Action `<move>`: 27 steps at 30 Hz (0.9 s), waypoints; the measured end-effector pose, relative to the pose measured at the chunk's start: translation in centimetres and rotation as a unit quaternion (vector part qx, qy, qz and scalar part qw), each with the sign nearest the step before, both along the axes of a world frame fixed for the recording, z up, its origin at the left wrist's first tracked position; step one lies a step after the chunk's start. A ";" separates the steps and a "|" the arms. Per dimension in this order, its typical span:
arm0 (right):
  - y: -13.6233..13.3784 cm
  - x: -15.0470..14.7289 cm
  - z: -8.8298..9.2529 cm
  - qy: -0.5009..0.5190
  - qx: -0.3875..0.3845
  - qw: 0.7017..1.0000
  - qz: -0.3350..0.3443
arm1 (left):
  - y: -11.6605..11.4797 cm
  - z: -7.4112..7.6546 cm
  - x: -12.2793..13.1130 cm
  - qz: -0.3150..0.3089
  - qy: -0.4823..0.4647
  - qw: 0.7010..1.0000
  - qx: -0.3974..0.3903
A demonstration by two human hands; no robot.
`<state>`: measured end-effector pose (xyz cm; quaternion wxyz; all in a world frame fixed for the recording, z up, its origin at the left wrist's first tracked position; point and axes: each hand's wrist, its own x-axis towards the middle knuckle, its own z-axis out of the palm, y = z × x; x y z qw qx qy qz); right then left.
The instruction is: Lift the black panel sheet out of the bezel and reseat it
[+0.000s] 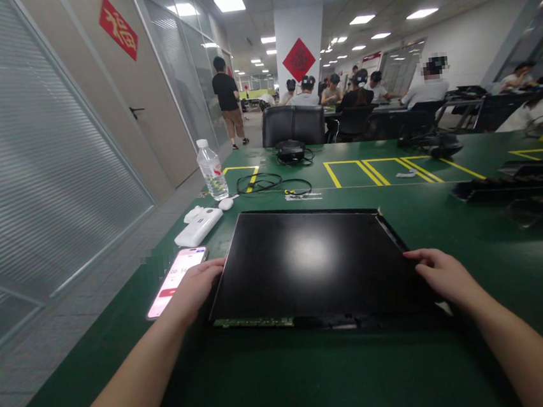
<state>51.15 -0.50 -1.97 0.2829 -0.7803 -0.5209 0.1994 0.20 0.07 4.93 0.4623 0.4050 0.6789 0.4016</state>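
Observation:
A large flat black panel (310, 260) lies on the green table (288, 381), a strip of green circuit board showing along its near edge. My left hand (197, 287) grips the panel's left edge, fingers curled over it. My right hand (439, 272) holds the right edge, fingers bent against the rim. A thin black frame piece sticks out at the panel's far right corner.
Left of the panel lie a lit phone (177, 281), a white device (199, 226), a white mouse-like object (226, 203) and a water bottle (211, 169). Black cables (272, 182) and a headset (290, 151) sit farther back. Black trays (519, 186) are at right. Several people sit beyond.

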 end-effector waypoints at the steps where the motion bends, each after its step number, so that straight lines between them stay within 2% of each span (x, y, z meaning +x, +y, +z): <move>1: 0.0 0.0 0.1 0.015 -0.009 1.000 -0.005 | 0.0 0.1 0.0 -0.007 0.031 0.999 0.011; 8: 0.0 -0.3 0.6 0.016 0.008 1.000 0.001 | -0.3 0.6 -0.2 -0.074 0.232 0.969 0.044; 13: -0.1 -0.3 0.6 0.035 0.001 0.999 -0.005 | -0.4 0.1 0.0 -0.117 0.316 0.940 0.056; 19: -0.1 -0.1 0.0 0.060 0.029 0.998 -0.004 | 0.0 -1.4 -0.4 -0.135 0.350 0.921 0.107; 22: -0.1 -0.2 0.0 0.057 0.016 0.998 -0.013 | 0.3 -2.0 -0.7 -0.143 0.336 0.922 0.126; 27: 0.0 -0.9 0.7 0.038 0.045 0.998 -0.009 | 0.3 -1.8 -0.9 -0.136 0.303 0.931 0.151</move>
